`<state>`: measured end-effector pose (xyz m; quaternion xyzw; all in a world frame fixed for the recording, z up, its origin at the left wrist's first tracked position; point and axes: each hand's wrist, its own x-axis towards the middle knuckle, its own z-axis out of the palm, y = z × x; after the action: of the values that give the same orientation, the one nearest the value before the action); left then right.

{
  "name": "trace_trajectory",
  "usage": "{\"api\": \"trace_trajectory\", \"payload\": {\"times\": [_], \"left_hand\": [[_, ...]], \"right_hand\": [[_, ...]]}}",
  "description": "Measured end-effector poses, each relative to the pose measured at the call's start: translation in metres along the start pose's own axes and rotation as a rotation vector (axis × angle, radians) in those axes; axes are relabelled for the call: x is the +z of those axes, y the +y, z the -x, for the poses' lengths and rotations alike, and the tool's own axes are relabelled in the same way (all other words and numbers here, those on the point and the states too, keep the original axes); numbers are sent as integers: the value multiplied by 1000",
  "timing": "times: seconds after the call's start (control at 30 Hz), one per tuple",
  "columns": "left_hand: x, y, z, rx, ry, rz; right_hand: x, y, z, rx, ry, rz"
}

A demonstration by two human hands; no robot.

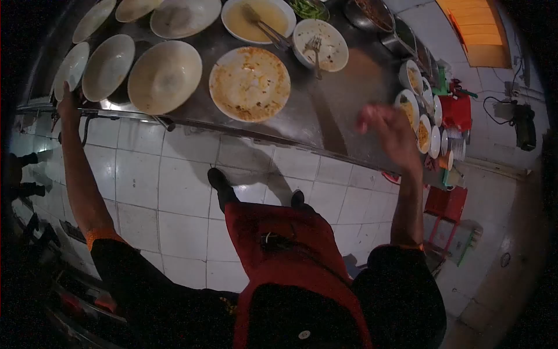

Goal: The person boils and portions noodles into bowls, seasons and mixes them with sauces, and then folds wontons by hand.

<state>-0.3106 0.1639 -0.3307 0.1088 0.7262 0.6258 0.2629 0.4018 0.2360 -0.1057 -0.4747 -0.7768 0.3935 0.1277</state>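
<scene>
At the far left of the counter, my left hand (68,104) grips the near rim of a white oval bowl (72,67); a finger lies over the rim and the rest of the hand is hidden below it. My right hand (390,132) hangs over the right part of the counter, apart from the dishes. Its fingers look bent but are smeared by motion. Between the hands stand a pale oval bowl (108,68), a larger deep bowl (165,77) and a round plate (250,85) stained with orange sauce.
Behind are a bowl of yellowish liquid (235,17) with utensils, a scrap-specked bowl (334,55) with a fork (315,55), and a metal pan (370,13). Several small bowls of food (422,134) line the right end. A red stool (446,205) stands on the tiled floor (183,232).
</scene>
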Motion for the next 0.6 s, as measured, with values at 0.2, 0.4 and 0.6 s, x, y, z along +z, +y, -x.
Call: {"api": "trace_trajectory", "payload": {"times": [0.2,0.4,0.6], "left_hand": [[-13,-63,79,203,367,146],[56,-212,460,179,297,-82],[220,-438,748,-339,-457,-247]], "right_hand": [[51,218,202,545,-611,-81],[124,623,249,837,217,-1453],[152,734,182,553,616,-1673]]}}
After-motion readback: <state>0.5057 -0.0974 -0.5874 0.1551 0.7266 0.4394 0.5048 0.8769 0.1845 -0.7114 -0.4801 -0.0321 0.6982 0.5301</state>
